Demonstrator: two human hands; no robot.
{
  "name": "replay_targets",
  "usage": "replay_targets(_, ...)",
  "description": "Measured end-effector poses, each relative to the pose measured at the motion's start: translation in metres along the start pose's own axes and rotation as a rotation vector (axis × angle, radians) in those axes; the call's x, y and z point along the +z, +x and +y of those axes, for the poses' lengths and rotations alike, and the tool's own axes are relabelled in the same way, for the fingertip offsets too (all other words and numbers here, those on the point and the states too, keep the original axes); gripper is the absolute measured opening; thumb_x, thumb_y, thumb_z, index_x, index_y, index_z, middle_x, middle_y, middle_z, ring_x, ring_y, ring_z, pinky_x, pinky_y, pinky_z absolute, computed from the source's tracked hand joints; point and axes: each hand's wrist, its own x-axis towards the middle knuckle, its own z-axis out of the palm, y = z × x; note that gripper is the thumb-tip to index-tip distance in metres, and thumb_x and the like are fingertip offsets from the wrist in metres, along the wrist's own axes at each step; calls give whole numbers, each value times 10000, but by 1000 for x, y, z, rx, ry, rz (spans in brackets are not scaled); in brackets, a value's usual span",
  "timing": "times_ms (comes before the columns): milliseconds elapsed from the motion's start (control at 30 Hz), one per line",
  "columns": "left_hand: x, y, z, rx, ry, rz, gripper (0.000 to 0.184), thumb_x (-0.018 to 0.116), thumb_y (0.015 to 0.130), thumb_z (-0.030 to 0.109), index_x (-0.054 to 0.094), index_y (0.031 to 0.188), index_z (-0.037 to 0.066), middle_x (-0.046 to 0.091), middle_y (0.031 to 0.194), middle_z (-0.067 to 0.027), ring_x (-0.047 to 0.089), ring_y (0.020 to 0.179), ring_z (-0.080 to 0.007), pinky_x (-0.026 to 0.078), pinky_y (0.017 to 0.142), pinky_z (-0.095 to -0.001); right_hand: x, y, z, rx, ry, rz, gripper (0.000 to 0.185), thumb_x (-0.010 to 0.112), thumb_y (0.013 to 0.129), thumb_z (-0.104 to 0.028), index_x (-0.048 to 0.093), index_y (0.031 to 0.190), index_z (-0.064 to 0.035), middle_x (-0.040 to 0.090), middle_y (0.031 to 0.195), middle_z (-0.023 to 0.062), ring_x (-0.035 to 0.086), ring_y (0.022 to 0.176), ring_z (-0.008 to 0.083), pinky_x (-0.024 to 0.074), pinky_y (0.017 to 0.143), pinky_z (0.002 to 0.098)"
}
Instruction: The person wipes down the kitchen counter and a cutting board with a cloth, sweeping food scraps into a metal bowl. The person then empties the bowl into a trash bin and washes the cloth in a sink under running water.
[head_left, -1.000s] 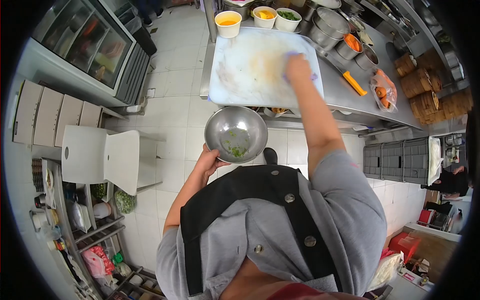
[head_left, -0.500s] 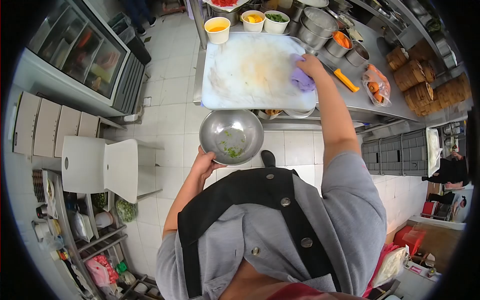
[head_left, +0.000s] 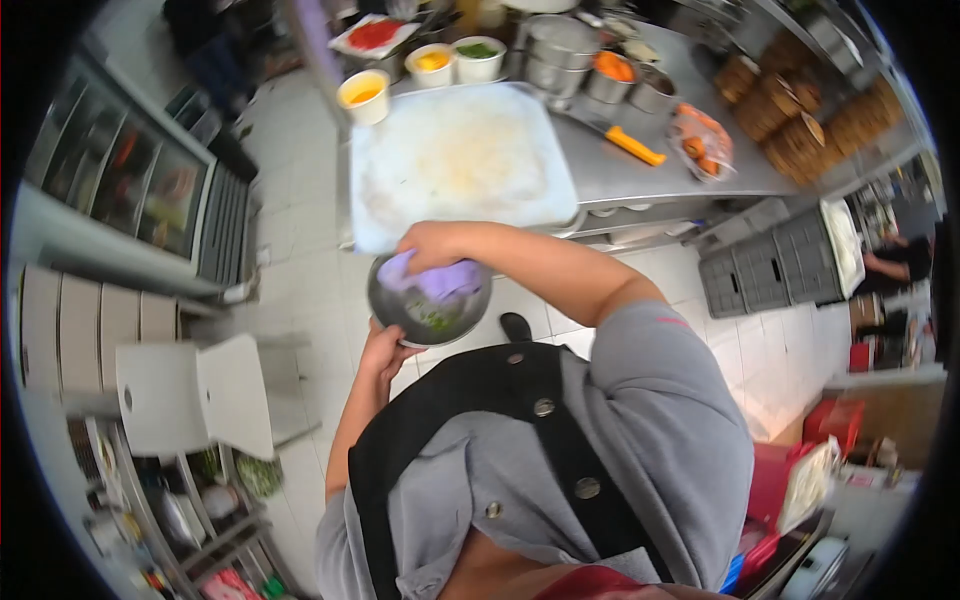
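My left hand point(head_left: 386, 350) grips the near left rim of a round metal bowl point(head_left: 462, 325). Green scraps point(head_left: 436, 320) lie at the bottom of the bowl. Over the bowl's far side, my right hand point(head_left: 430, 247) is closed on a purple cloth point(head_left: 447, 283), which hangs partly across the opening. Just beyond the bowl, a white cutting board point(head_left: 390, 180) with brownish stains in its middle rests on the metal counter point(head_left: 625, 185).
Behind the board stand tubs of orange point(head_left: 364, 97), yellow point(head_left: 431, 66) and green food point(head_left: 479, 60). A yellow-handled knife point(head_left: 634, 145) and bagged carrots point(head_left: 701, 144) lie to the right. A white chair point(head_left: 165, 398) is at left; two people are in the background.
My right hand has moved with the purple cloth from the board's right side to above the bowl. The bowl remains in my left hand, and the view has turned and shifted.
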Motion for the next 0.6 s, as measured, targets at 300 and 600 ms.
replay_targets(300, -14, 13, -20, -51, -20, -15, 612, 380, 694, -60, 158, 1254, 51, 392, 1158, -245, 568, 921, -398, 588, 608, -449, -68, 63, 54, 446, 111, 492, 301, 556, 755, -237, 597, 1018, -95, 643, 862, 131, 625, 777, 285, 491, 724, 387)
replay_targets(600, -19, 22, -41, -86, -69, -34, 567, 391, 704, -53, 190, 1223, 53, 410, 1124, -227, 580, 883, -385, 591, 604, -437, -32, -84, -27, 48, 108, -197, 394, 622, 725, -257, 577, 1067, -67, 625, 956, 113, 584, 867, 235, 458, 757, 337)
